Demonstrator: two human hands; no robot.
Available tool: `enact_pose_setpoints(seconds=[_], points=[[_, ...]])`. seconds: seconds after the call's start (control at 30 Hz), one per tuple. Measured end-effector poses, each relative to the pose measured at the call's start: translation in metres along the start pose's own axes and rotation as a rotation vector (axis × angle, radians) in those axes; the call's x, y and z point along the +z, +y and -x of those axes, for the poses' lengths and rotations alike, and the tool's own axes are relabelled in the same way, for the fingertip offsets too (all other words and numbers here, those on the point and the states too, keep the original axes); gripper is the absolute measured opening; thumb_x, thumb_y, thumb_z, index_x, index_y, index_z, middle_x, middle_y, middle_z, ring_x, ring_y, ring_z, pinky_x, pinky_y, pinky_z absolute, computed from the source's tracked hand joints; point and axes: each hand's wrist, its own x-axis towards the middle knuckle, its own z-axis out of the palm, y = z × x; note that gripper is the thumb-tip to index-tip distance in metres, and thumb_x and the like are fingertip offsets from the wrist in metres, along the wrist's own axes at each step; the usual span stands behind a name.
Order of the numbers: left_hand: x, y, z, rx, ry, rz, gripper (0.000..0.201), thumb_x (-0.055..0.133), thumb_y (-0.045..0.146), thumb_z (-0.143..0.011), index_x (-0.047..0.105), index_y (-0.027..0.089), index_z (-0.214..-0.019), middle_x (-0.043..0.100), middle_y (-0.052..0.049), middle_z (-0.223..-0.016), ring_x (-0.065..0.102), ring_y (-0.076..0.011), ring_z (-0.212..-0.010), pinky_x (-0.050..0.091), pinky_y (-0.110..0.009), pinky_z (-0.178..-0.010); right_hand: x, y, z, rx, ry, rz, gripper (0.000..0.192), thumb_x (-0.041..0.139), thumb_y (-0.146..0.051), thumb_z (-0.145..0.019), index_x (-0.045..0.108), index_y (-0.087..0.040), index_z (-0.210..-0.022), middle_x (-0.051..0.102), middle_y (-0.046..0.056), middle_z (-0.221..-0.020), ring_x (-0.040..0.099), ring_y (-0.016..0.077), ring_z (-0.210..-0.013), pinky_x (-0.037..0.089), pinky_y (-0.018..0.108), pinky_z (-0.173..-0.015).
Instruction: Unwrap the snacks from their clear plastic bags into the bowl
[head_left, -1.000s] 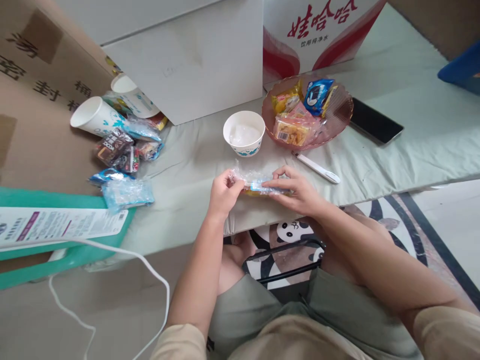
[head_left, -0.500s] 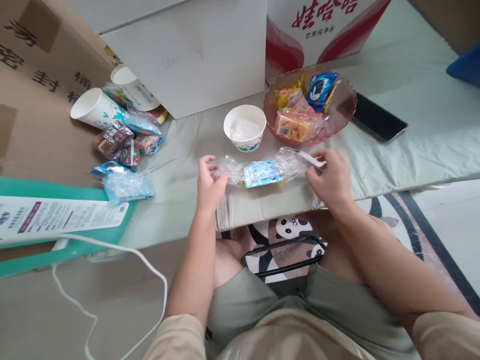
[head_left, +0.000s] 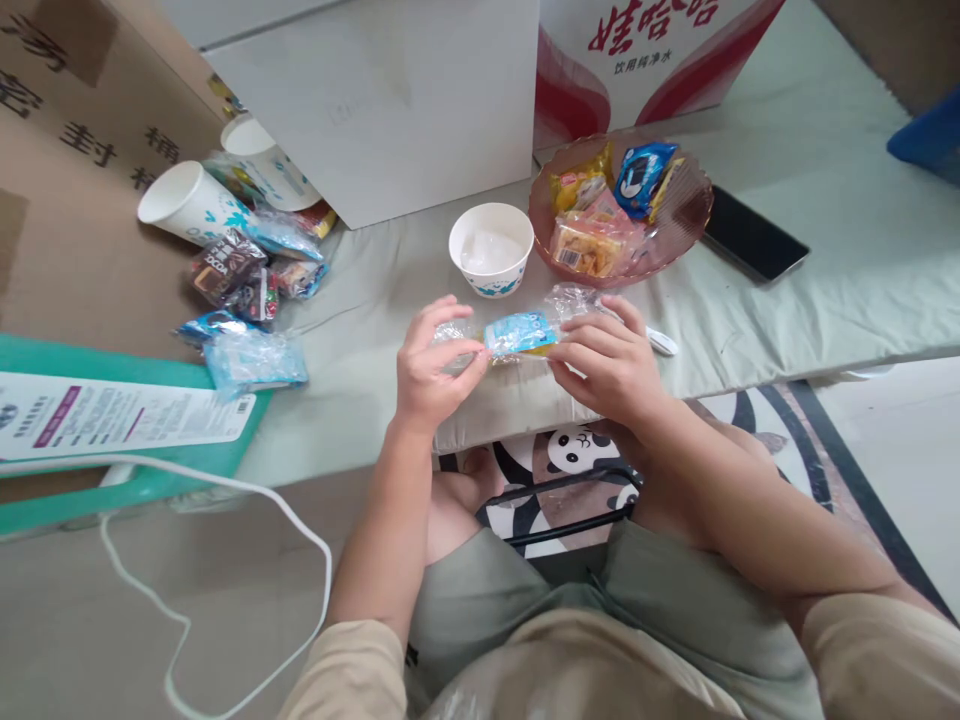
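Note:
A small blue snack packet (head_left: 519,334) with a yellow edge lies in clear crinkled plastic wrap (head_left: 574,300) at the front of the cloth-covered surface. My left hand (head_left: 435,370) pinches the left end of the packet between thumb and finger. On the other side, my right hand (head_left: 611,360) has its fingers closed over the packet's right end and the wrap. A slim white object (head_left: 661,342), its kind unclear, rests just right of my right hand. Behind the packet stands a white paper bowl (head_left: 491,280) with blue print and something translucent inside.
A pink glass bowl (head_left: 694,225) holds several wrapped snacks, with a black phone (head_left: 757,235) beside it. Paper cups (head_left: 187,205) and snack packets (head_left: 255,360) sit at left. Boxes (head_left: 390,120) line the back. A white cable (head_left: 300,520) hangs at lower left.
Both hands have moved inward along the wrap onto the packet. The slim white object, formerly in my right hand, now lies beside it.

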Motion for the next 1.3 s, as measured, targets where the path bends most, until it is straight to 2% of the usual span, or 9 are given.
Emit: enact_pose_setpoints(seconds=[0.23,0.37,0.43,0.53,0.67,0.8,0.97,1.1,1.3], points=[[-0.02,0.035,0.007,-0.162,-0.461,0.099,0.02,0.072,0.039,-0.079,0.071,0.022,-0.069,0.069,0.0,-0.064,0.059,-0.013,-0.056,0.048,-0.026,-0.058,-0.005,-0.007,0.022,0.1,-0.334,-0.056,0.045,0.039,-0.048,-0.099,0.077,-0.022,-0.098,0.071,0.008,-0.081,0.056,0.0175,-0.064,0.033,0.032,-0.06],[-0.017,0.022,0.005,-0.333,-0.099,-0.072,0.018,0.075,0.039,-0.077,0.072,0.022,-0.084,0.067,-0.002,-0.079,0.063,-0.0176,-0.076,0.052,-0.03,-0.076,-0.009,-0.012,0.02,0.125,-0.16,-0.27,0.049,0.034,-0.043,-0.097,0.077,-0.019,-0.097,0.071,0.01,-0.086,0.062,0.0212,-0.074,0.044,0.035,-0.069],[-0.012,0.009,0.004,-0.381,0.089,-0.145,0.045,0.085,0.038,-0.064,0.071,0.022,-0.103,0.066,-0.007,-0.105,0.062,-0.0255,-0.105,0.052,-0.037,-0.092,-0.012,-0.013,0.014,0.153,-0.061,-0.446,0.051,0.03,-0.04,-0.097,0.076,-0.019,-0.095,0.071,0.01,-0.085,0.063,0.0212,-0.076,0.049,0.037,-0.073],[-0.003,-0.009,0.002,-0.65,0.01,-0.024,0.057,0.086,0.036,-0.059,0.067,0.02,-0.11,0.063,-0.012,-0.116,0.062,-0.0293,-0.11,0.054,-0.041,-0.088,-0.012,-0.015,0.001,0.325,-0.048,-0.561,0.038,0.039,-0.033,-0.095,0.074,-0.02,-0.099,0.072,0.007,-0.085,0.064,0.0186,-0.072,0.05,0.033,-0.069],[0.002,-0.014,-0.002,-0.957,-0.18,0.275,0.038,0.077,0.024,-0.06,0.066,0.018,-0.096,0.07,-0.009,-0.097,0.065,-0.0194,-0.076,0.048,-0.027,-0.056,-0.003,-0.018,-0.009,0.322,-0.4,-0.533,0.034,0.054,-0.021,-0.086,0.07,-0.022,-0.116,0.074,0.003,-0.091,0.061,0.0142,-0.063,0.047,0.029,-0.063],[0.002,-0.002,-0.006,-0.993,-0.262,0.38,0.028,0.077,0.027,-0.062,0.069,0.017,-0.088,0.067,-0.004,-0.079,0.057,-0.0132,-0.06,0.037,-0.023,-0.047,0.009,-0.022,-0.006,0.18,-0.406,-0.204,0.029,0.06,-0.021,-0.087,0.072,-0.023,-0.113,0.072,0.006,-0.091,0.063,0.0194,-0.076,0.047,0.033,-0.073],[0.005,0.006,-0.004,-0.872,-0.418,0.326,0.012,0.066,0.024,-0.068,0.066,0.015,-0.076,0.063,-0.001,-0.073,0.052,-0.012,-0.063,0.037,-0.024,-0.056,0.02,-0.026,-0.007,0.041,-0.278,0.139,0.054,0.066,-0.024,-0.086,0.059,-0.025,-0.14,0.061,0.014,-0.133,0.06,0.0322,-0.112,0.048,0.044,-0.092],[0.001,0.009,-0.002,-0.783,-0.479,0.417,0.02,0.058,0.016,-0.062,0.064,0.015,-0.082,0.062,-0.001,-0.083,0.053,-0.0112,-0.074,0.039,-0.023,-0.066,0.021,-0.023,-0.013,0.1,-0.317,0.198,0.066,0.065,-0.022,-0.085,0.049,-0.022,-0.149,0.055,0.015,-0.147,0.06,0.0335,-0.121,0.052,0.044,-0.092],[-0.015,0.01,-0.001,-0.874,-0.517,0.584,0.047,0.054,0.013,-0.054,0.056,0.021,-0.101,0.061,0.0,-0.101,0.039,-0.0047,-0.058,0.026,-0.02,-0.05,0.008,-0.01,-0.023,0.134,-0.338,0.088,0.048,0.069,-0.031,-0.087,0.065,-0.026,-0.134,0.065,0.008,-0.138,0.069,0.0296,-0.109,0.057,0.039,-0.083]])
